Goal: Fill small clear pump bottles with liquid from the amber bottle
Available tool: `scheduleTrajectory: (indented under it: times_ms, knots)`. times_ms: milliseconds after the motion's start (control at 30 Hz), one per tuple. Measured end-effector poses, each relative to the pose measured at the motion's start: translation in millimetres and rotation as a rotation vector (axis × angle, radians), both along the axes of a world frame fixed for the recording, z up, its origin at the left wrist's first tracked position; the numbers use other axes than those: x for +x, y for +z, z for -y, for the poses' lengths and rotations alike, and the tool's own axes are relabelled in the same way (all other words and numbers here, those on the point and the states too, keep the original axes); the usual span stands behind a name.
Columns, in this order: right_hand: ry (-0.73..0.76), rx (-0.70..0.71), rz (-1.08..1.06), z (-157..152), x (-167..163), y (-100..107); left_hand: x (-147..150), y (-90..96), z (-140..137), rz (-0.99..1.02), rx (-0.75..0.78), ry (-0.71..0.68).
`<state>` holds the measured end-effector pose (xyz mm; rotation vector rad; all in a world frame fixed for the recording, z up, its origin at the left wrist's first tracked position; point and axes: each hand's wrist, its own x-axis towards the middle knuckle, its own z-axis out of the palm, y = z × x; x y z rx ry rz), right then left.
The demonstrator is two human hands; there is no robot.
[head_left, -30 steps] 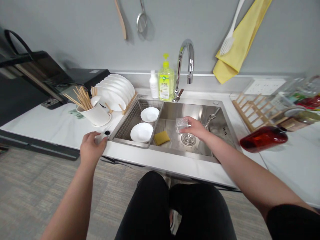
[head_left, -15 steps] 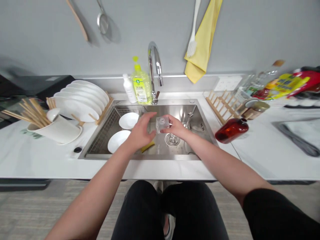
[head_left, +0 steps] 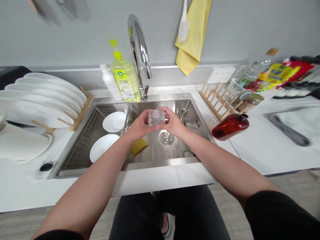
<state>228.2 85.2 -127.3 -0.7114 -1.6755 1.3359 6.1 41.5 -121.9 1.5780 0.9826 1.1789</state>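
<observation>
Above the steel sink point(head_left: 160, 162) I hold a small clear square container, seemingly glass point(head_left: 156, 117), between both hands. My left hand point(head_left: 140, 126) is closed on its left side, and my right hand point(head_left: 174, 122) grips its right side. Below my hands a round drain point(head_left: 166, 137) shows in the basin. A yellow sponge point(head_left: 138, 146) lies under my left wrist. Two white bowls, one farther back point(head_left: 115, 121) and one nearer point(head_left: 103, 146), sit in the wire basket point(head_left: 86, 140) on the sink's left side.
A chrome faucet point(head_left: 140, 50) rises behind the sink, beside a dish soap bottle point(head_left: 126, 80) and a white bottle point(head_left: 110, 81). Several plates point(head_left: 47, 96) stand in a rack at left. An amber bottle point(head_left: 230, 126) and wooden rack point(head_left: 217, 100) are at right.
My left hand has come in from beside the clear container and now closes on it along with the right. The camera view has shifted, so the left-hand things look nearer.
</observation>
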Motion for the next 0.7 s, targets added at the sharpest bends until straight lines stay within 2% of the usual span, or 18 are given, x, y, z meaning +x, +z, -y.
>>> scheduleTrajectory:
  times_ms: [267,367,433,567,633,700]
  knots:
    - [-0.007,0.105,0.090,-2,4,-7,3,-3.1,-2,0.004,0.056,0.031]
    - [-0.070,0.180,0.108,0,6,-3,2,-2.3,-3,0.022,0.043,0.037]
    - [-0.170,0.274,0.117,7,9,11,-1,-1.3,-4,0.043,0.040,0.055]
    - [-0.386,0.510,0.172,44,29,61,-5,1.6,-5,0.095,0.046,0.101]
    - [-0.482,0.578,0.244,71,49,82,-7,3.5,-5,0.121,0.035,0.117]
    - [-0.671,0.613,0.294,99,77,90,-7,5.7,-4,0.137,0.025,0.138]
